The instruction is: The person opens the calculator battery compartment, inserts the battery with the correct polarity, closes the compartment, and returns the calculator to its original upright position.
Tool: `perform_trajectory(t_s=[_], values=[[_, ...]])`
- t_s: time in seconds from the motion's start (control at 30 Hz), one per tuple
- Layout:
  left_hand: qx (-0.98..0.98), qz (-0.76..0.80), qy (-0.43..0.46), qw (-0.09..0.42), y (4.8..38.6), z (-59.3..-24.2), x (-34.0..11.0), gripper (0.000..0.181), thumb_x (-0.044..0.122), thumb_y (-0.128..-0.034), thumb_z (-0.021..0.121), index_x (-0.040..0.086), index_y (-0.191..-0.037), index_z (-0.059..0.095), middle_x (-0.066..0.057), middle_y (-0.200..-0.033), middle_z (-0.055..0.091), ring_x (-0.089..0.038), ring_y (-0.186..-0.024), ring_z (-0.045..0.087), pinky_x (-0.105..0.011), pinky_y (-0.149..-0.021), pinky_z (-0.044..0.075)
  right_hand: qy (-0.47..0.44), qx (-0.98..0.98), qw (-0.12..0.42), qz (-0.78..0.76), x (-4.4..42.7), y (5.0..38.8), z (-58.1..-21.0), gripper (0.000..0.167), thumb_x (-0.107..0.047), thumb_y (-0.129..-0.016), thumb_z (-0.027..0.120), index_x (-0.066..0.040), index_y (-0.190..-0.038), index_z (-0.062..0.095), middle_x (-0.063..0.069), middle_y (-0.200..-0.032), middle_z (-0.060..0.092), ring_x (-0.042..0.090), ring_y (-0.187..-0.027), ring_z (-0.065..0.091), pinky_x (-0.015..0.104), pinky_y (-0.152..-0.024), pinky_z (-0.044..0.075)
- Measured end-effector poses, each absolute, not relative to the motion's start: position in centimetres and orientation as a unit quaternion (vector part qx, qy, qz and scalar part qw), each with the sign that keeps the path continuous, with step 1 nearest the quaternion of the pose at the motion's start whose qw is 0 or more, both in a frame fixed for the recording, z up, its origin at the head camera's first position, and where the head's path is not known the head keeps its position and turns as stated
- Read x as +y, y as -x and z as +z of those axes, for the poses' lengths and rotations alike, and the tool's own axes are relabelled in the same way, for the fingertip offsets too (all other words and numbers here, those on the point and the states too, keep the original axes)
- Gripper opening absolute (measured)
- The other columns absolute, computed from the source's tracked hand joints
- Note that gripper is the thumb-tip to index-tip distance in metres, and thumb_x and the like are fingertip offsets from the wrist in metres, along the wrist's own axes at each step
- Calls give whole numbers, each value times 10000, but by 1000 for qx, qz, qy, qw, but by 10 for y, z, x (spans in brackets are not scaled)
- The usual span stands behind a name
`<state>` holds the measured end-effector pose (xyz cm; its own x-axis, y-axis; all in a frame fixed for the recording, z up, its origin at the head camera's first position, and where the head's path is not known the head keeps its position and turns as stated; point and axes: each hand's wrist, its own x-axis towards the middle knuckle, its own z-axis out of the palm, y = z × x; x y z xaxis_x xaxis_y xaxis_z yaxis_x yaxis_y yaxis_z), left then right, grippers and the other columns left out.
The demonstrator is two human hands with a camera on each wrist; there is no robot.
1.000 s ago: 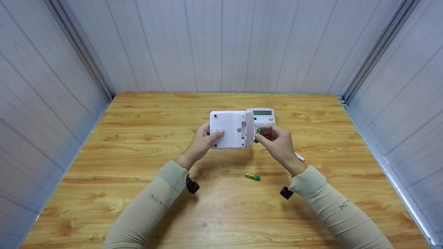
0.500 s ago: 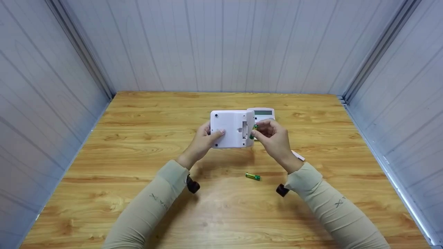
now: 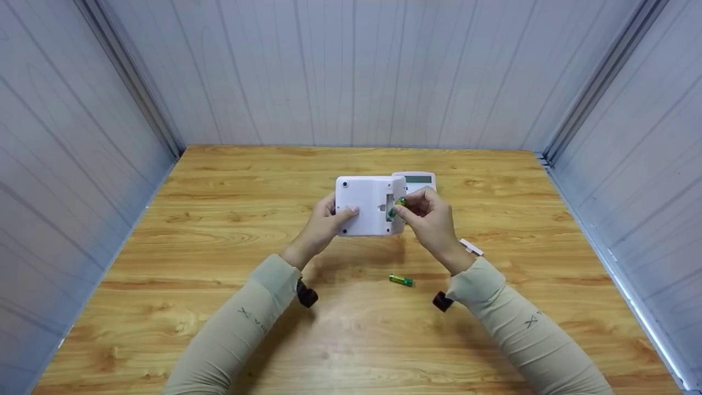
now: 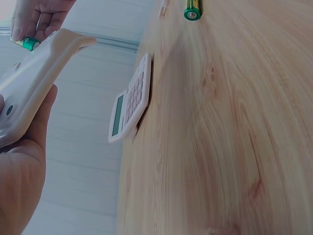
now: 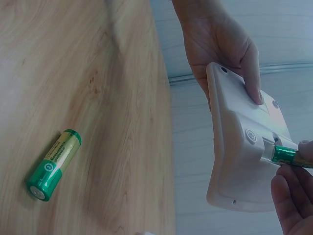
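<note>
Over our wooden table (image 3: 230, 208), our left hand (image 3: 325, 220) grips a white gadget (image 3: 364, 200). Our right hand (image 3: 434, 220) pinches a battery (image 5: 284, 155), which has just moved across to the gadget's slot (image 3: 390, 199), so the two seem to meet.

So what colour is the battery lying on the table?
The loose battery is green and gold; the right wrist view shows it best.

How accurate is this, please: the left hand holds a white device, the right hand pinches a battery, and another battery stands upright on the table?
One detail is wrong: the other battery lies on its side, not upright, on the table, as the right wrist view shows. The rest holds.
</note>
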<state>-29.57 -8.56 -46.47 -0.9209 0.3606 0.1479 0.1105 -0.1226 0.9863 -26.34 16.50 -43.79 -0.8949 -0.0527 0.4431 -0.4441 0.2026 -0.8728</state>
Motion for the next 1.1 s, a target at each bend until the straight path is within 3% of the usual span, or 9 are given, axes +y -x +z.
perform_trajectory(t_s=[0.33,0.9,1.1], values=[[659,725,-180,88,293,-463,-85,478,54,-1088,606,-26,-1546,497,-288,-1435,662,-404,-1293,701,-560,-1031,631,-157,-771,164,595,163,265,-439,198,27,-920,836,50,-1018,665,198,-977,749,109,-829,679,169,-721,571],[666,716,-192,84,292,-463,-84,457,80,-1092,618,-12,-1530,523,-267,-1428,670,-383,-1283,708,-540,-1028,637,-156,-785,158,579,163,267,-437,162,-10,-942,827,40,-1080,755,186,-1011,770,122,-849,671,167,-718,560],[663,718,-191,90,291,-463,-84,459,68,-1089,616,-15,-1529,520,-277,-1437,667,-388,-1278,709,-548,-1020,639,-144,-790,161,575,163,268,-437,133,-24,-994,762,42,-1102,802,189,-1017,781,103,-817,645,159,-674,539]])
